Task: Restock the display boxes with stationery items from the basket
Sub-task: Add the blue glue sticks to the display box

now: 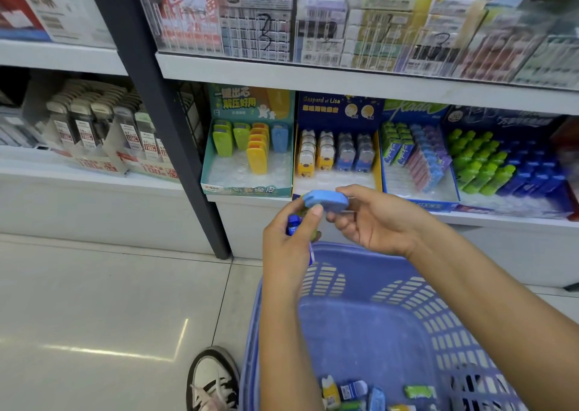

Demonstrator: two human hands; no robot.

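Over the far rim of the blue slotted plastic basket (254, 310), right hand (377, 219) pinches a flat light-blue oval plastic case (326, 200) by its right end. Left hand (286, 244) curls round a small dark-blue item (294, 225), thumb touching the case's near edge. Case is held near the front lip of the teal cardboard display box (250, 190); bare clear liner shows in front of its yellow row. Loose packets (354, 390) lie at the basket's near end.

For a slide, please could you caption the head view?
Left hand, right hand hold flat blue plastic item above periwinkle plastic basket.
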